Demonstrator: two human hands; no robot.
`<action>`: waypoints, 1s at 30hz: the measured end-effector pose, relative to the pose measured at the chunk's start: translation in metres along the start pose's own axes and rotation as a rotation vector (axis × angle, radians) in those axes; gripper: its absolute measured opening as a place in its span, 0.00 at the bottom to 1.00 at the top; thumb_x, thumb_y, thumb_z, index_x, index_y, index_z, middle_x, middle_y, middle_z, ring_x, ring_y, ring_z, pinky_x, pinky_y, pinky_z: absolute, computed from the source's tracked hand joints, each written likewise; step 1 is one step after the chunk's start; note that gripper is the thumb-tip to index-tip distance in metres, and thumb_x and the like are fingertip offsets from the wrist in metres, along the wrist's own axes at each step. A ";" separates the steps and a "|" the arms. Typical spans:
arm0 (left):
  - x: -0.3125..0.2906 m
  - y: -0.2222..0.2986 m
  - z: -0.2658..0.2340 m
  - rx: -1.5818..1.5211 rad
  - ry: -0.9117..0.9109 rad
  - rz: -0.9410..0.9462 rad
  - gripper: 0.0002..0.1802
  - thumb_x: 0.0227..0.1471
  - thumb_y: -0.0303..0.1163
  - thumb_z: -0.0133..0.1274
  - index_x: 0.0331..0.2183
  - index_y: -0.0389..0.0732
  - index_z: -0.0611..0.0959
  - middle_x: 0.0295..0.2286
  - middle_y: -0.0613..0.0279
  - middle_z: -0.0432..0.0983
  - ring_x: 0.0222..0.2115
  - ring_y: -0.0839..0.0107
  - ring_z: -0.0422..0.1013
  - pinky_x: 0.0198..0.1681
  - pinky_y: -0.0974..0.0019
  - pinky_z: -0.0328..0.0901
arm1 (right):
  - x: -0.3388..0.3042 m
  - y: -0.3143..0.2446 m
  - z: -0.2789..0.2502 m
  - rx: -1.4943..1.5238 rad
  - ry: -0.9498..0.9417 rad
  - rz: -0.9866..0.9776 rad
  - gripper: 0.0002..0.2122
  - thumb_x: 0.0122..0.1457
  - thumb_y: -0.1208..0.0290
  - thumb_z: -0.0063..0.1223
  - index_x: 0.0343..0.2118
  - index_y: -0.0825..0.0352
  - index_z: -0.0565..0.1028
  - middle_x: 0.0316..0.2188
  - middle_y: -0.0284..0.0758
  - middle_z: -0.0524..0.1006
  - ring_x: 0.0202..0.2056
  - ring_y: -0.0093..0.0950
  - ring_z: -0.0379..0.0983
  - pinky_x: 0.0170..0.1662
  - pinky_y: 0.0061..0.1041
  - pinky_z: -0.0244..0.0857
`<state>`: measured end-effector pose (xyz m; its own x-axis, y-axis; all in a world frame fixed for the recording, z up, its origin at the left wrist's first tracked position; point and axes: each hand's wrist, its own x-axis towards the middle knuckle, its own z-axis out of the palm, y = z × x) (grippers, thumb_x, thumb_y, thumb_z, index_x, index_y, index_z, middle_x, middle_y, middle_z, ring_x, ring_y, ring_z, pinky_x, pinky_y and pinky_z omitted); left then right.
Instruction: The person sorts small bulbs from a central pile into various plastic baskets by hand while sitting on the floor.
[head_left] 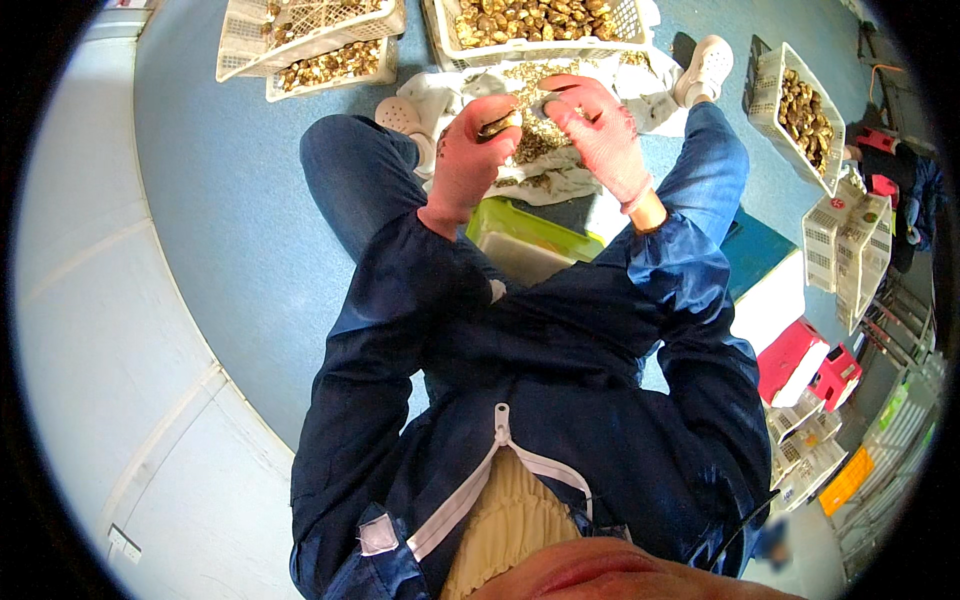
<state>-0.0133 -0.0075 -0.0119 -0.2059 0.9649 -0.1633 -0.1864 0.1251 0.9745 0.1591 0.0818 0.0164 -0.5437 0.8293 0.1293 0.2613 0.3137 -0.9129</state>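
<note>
My left hand (474, 160), in a pink knit glove, is closed around a brown and cream shellfish (500, 124). Across a small gap, my right hand (603, 135) wears a matching glove. Its thumb and index finger pinch together at a small dark grey thing (545, 103), too little seen to name. Both hands are raised over a heap of small shellfish and shell bits (540, 140) on a white sack (455, 92). Below the hands, between my legs, stands a lime-green-rimmed tub (488, 222).
A white crate (540, 46) full of shellfish stands just beyond the heap. Stacked crates (300, 40) are at far left, another filled crate (798, 115) at right. Empty-looking baskets (848, 245) and red stools (800, 355) stand farther right. A pale wall (90, 300) runs along the left.
</note>
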 end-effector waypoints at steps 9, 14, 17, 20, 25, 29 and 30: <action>0.000 0.011 0.006 0.153 0.114 0.070 0.27 0.42 0.21 0.58 0.48 0.41 0.76 0.35 0.68 0.74 0.28 0.83 0.67 0.28 0.78 0.64 | 0.002 -0.004 0.009 -0.042 0.012 -0.091 0.08 0.54 0.68 0.55 0.33 0.67 0.78 0.41 0.36 0.76 0.45 0.37 0.70 0.50 0.33 0.63; 0.000 0.013 0.008 0.268 0.128 0.131 0.28 0.42 0.18 0.57 0.48 0.41 0.76 0.35 0.69 0.75 0.30 0.81 0.69 0.32 0.77 0.66 | 0.005 -0.006 0.010 -0.166 0.027 -0.096 0.06 0.55 0.71 0.56 0.30 0.69 0.77 0.44 0.35 0.76 0.47 0.34 0.70 0.50 0.30 0.63; 0.000 0.002 0.006 0.300 0.133 0.221 0.28 0.41 0.17 0.56 0.48 0.41 0.76 0.37 0.67 0.75 0.35 0.79 0.70 0.38 0.75 0.67 | 0.002 -0.009 0.010 -0.076 -0.055 -0.098 0.07 0.55 0.70 0.55 0.31 0.69 0.77 0.44 0.36 0.76 0.47 0.35 0.70 0.51 0.31 0.63; 0.003 0.001 0.004 0.368 0.144 0.259 0.28 0.40 0.16 0.57 0.47 0.40 0.77 0.40 0.64 0.75 0.40 0.75 0.71 0.44 0.72 0.66 | 0.007 -0.008 0.014 -0.152 -0.050 -0.111 0.07 0.55 0.70 0.55 0.31 0.69 0.77 0.44 0.36 0.76 0.47 0.35 0.70 0.51 0.30 0.63; 0.003 0.007 0.000 0.566 0.143 0.369 0.28 0.38 0.16 0.58 0.46 0.39 0.77 0.43 0.59 0.75 0.44 0.69 0.71 0.47 0.70 0.65 | 0.003 -0.011 0.019 -0.068 0.014 -0.037 0.07 0.55 0.70 0.55 0.30 0.69 0.76 0.43 0.35 0.76 0.45 0.34 0.71 0.49 0.30 0.63; 0.001 0.009 0.001 0.657 0.135 0.448 0.28 0.39 0.16 0.57 0.46 0.39 0.77 0.40 0.60 0.75 0.42 0.70 0.72 0.46 0.70 0.65 | 0.004 -0.010 0.014 -0.072 -0.043 -0.038 0.07 0.55 0.70 0.55 0.29 0.69 0.76 0.43 0.36 0.77 0.44 0.32 0.71 0.48 0.28 0.64; 0.000 0.011 0.002 0.617 0.143 0.384 0.28 0.39 0.16 0.57 0.46 0.40 0.77 0.39 0.61 0.76 0.41 0.71 0.72 0.45 0.71 0.65 | 0.005 -0.008 0.013 -0.060 -0.008 0.008 0.07 0.55 0.70 0.55 0.29 0.69 0.76 0.43 0.36 0.77 0.44 0.32 0.72 0.48 0.28 0.64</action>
<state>-0.0137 -0.0061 -0.0009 -0.2789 0.9326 0.2292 0.4894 -0.0674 0.8695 0.1442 0.0773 0.0197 -0.5473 0.8285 0.1188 0.3130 0.3342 -0.8890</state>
